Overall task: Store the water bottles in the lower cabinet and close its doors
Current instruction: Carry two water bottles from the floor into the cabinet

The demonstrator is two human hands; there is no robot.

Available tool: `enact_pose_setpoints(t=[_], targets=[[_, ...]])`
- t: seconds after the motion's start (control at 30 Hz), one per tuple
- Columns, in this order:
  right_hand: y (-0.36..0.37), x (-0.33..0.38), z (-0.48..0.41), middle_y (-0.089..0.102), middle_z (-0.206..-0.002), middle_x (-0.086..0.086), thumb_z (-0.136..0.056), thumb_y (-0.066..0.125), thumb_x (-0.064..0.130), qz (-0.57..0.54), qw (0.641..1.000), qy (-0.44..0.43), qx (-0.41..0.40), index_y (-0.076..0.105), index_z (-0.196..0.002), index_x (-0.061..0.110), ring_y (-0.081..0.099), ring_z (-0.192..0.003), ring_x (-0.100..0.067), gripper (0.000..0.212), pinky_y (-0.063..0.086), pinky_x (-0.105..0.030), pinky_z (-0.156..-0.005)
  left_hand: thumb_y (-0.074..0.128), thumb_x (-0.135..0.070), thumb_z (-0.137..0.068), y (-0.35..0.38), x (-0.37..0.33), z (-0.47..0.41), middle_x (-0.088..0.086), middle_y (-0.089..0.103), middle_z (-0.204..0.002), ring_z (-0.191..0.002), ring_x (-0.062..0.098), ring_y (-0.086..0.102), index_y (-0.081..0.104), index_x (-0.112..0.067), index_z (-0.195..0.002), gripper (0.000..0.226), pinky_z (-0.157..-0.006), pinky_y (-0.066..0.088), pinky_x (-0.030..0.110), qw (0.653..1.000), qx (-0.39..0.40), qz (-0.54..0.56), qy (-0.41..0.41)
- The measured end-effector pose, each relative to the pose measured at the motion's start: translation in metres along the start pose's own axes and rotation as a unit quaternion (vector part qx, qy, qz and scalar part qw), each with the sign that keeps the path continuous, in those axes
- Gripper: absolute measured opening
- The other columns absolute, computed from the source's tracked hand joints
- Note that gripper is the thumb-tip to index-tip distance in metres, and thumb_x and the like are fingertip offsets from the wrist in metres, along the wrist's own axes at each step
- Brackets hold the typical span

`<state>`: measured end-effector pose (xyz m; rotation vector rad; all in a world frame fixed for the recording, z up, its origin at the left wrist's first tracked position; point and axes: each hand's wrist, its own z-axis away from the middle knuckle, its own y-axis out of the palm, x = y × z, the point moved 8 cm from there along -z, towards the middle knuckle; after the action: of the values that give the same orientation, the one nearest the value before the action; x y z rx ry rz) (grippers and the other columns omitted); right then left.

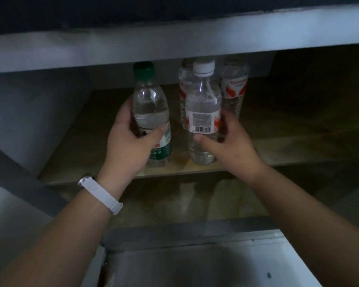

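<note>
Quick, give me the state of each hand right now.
Left hand: closed around the green-capped bottle.
Right hand: closed around the white-capped bottle.

bare forearms, white watch strap (pixel 104 196)

Two rear bottles (pixel 233 88) block the shelf (pixel 278 129) back (its right half lies open), low top rail (pixel 174 50) overhead.

Left hand (pixel 129 139) gripping green-capped bottle (pixel 151 112), right hand (pixel 230 146) around white-capped bottle (pixel 203 112), cabinet shelf (pixel 278 129)
</note>
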<state>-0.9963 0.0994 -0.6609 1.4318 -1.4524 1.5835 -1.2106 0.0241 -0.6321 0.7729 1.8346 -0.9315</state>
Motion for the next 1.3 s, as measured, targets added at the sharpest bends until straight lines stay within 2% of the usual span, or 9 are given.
enact_pose_setpoints(t=[0.13,0.3,0.47,0.63,0.7,0.77,0.9,0.97,1.3], targets=[[0.004,-0.030,0.009,0.058,-0.129,0.020,-0.077,0.079,0.038,0.034,0.999,0.036,0.010,0.038,-0.140,0.044,0.056,-0.119,-0.003,0.075,0.052,-0.041,-0.098,0.082,-0.018,-0.081,0.010,0.044,0.015,-0.019,0.061,-0.132,-0.123,0.003,0.058,0.045,-0.033,-0.144,0.075,-0.103,0.052,0.039,0.998,0.033,-0.027,-0.040],[0.012,-0.030,0.002,0.056,-0.129,0.022,-0.077,0.079,0.040,0.068,0.998,0.016,-0.006,0.035,-0.141,0.044,0.055,-0.118,-0.001,0.078,0.052,-0.039,-0.098,0.082,-0.022,-0.081,0.012,0.057,0.026,-0.034,0.055,-0.113,-0.107,-0.013,0.054,0.048,-0.032,-0.138,0.068,-0.085,0.044,0.010,0.998,0.000,-0.050,-0.036],[0.031,-0.023,-0.011,0.059,-0.125,0.023,-0.079,0.079,0.038,0.086,0.996,0.000,0.003,0.038,-0.136,0.044,0.057,-0.112,0.003,0.070,0.052,-0.032,-0.096,0.082,-0.024,-0.081,0.004,0.057,0.021,-0.031,0.054,-0.108,-0.098,-0.019,0.052,0.050,-0.031,-0.134,0.063,-0.074,0.041,0.002,0.996,-0.042,-0.074,-0.026],[0.054,-0.008,-0.030,0.050,-0.117,0.027,-0.083,0.076,0.031,0.069,0.998,0.006,0.007,0.039,-0.139,0.037,0.050,-0.107,0.004,0.068,0.038,-0.014,-0.078,0.081,-0.024,-0.082,-0.012,0.064,0.004,-0.022,0.055,-0.123,-0.115,-0.001,0.054,0.048,-0.028,-0.137,0.064,-0.080,0.042,0.008,0.994,-0.039,-0.089,-0.045],[0.063,-0.005,-0.037,0.051,-0.116,0.024,-0.082,0.077,0.032,0.070,0.997,0.010,0.002,0.039,-0.139,0.036,0.049,-0.107,0.000,0.068,0.036,-0.019,-0.079,0.081,-0.025,-0.082,-0.018,0.067,-0.003,-0.018,0.057,-0.126,-0.115,0.000,0.053,0.048,-0.026,-0.137,0.064,-0.080,0.041,0.008,0.992,-0.043,-0.105,-0.050],[0.069,-0.002,-0.042,0.054,-0.121,0.021,-0.082,0.077,0.034,0.077,0.997,0.004,-0.002,0.040,-0.137,0.036,0.050,-0.108,-0.002,0.067,0.036,-0.023,-0.081,0.081,-0.025,-0.082,-0.024,0.069,-0.009,-0.012,0.060,-0.132,-0.117,0.005,0.056,0.048,-0.023,-0.137,0.064,-0.086,0.045,0.017,0.990,-0.045,-0.123,-0.052],[0.082,0.001,-0.053,0.056,-0.133,0.011,-0.081,0.077,0.036,0.094,0.995,-0.005,-0.016,0.040,-0.138,0.033,0.053,-0.120,-0.012,0.067,0.044,-0.032,-0.092,0.079,-0.026,-0.084,-0.031,0.074,-0.020,-0.004,0.058,-0.140,-0.128,0.016,0.055,0.044,-0.022,-0.140,0.065,-0.093,0.044,0.028,0.987,-0.038,-0.144,-0.067],[0.089,0.002,-0.060,0.056,-0.135,0.009,-0.081,0.078,0.037,0.088,0.996,-0.016,-0.027,0.040,-0.138,0.031,0.053,-0.124,-0.014,0.069,0.043,-0.033,-0.098,0.078,-0.025,-0.085,-0.032,0.076,-0.022,-0.004,0.056,-0.143,-0.131,0.017,0.054,0.042,-0.023,-0.141,0.067,-0.094,0.043,0.029,0.986,-0.035,-0.147,-0.073],[0.111,-0.003,-0.088,0.059,-0.131,0.005,-0.081,0.079,0.029,0.085,0.995,-0.032,-0.042,0.042,-0.137,0.023,0.057,-0.120,-0.016,0.068,0.046,-0.029,-0.090,0.078,-0.023,-0.085,-0.032,0.079,-0.021,-0.007,0.056,-0.142,-0.125,0.009,0.055,0.038,-0.024,-0.145,0.072,-0.094,0.043,0.026,0.989,-0.040,-0.122,-0.069]])
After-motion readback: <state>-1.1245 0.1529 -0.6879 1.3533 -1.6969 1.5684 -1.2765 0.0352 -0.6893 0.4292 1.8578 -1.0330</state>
